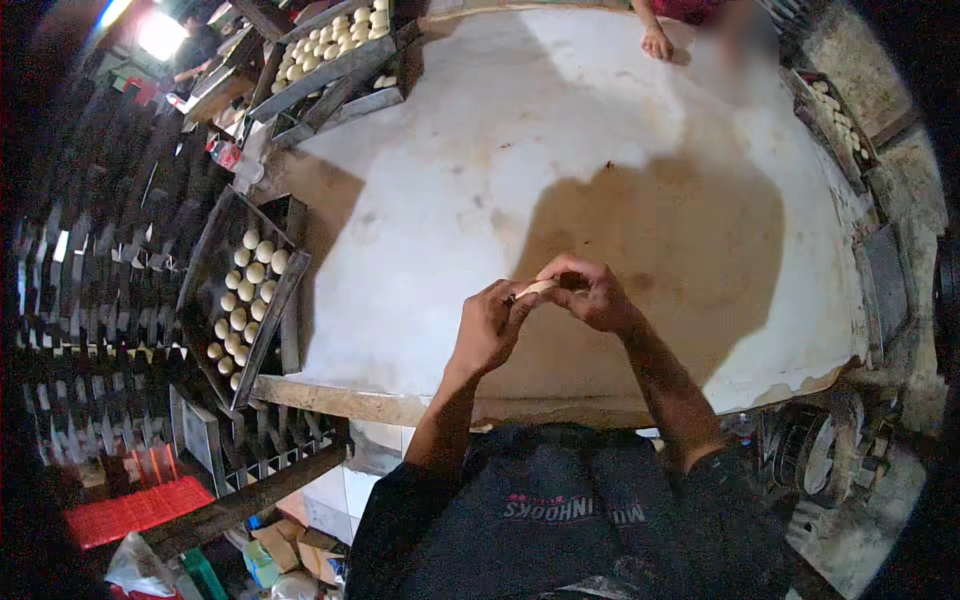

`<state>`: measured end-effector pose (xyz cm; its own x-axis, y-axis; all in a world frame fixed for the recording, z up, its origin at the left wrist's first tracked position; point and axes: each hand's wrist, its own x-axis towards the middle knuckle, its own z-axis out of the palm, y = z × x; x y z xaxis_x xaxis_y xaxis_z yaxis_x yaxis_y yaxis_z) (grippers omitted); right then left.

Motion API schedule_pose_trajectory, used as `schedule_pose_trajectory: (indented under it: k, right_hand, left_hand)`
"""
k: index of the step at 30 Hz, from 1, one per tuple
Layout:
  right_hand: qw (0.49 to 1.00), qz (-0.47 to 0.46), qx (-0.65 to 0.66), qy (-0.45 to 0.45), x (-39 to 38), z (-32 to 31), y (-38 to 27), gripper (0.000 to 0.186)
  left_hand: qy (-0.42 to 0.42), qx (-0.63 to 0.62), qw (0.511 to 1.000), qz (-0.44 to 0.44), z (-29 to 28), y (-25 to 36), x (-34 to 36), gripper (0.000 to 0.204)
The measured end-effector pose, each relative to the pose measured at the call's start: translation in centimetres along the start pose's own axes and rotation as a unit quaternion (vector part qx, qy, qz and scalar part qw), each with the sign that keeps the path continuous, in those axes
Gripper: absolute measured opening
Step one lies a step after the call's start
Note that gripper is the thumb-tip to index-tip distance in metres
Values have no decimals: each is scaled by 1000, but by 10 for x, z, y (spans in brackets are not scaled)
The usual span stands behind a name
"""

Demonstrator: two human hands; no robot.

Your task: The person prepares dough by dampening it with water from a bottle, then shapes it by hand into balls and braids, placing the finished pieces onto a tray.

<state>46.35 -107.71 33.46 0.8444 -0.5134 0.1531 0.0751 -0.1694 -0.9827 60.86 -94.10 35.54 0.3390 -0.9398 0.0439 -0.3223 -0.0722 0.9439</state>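
Both hands meet over the near part of the pale worktable, holding a small pale piece of dough between them. My left hand pinches its left end with closed fingers. Curled around the right end is my right hand, its thumb and fingertips pressed on the dough. Fingers cover much of the piece, so its full shape is hidden. At the table's left edge a dark tray holds several round dough balls.
More trays of dough balls stand at the far left and far right. A grey metal tray sits at the right edge. A plastic bottle is beside the left tray. Across the table another person's hand rests.
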Motion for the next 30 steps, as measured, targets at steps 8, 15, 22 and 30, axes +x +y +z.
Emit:
schedule_pose_trajectory:
  k: [8,15,22,30]
  right_hand:
    - [973,-79,-167,137,-49,28,-11,31]
    - [965,-70,-87,238,-17,68,-69,18]
    - [959,-114,-147,212,4,74,-6,26]
    - [901,-99,-398,145,3,74,58,70]
  left_hand:
    - [4,87,986,141,22,42,-12,31]
    - [18,97,987,128,-12,54,-25,29]
    - [-149,98,948,265,-83,80,-57,14]
    - [64,74,992,-77,-89,-32,-53,34]
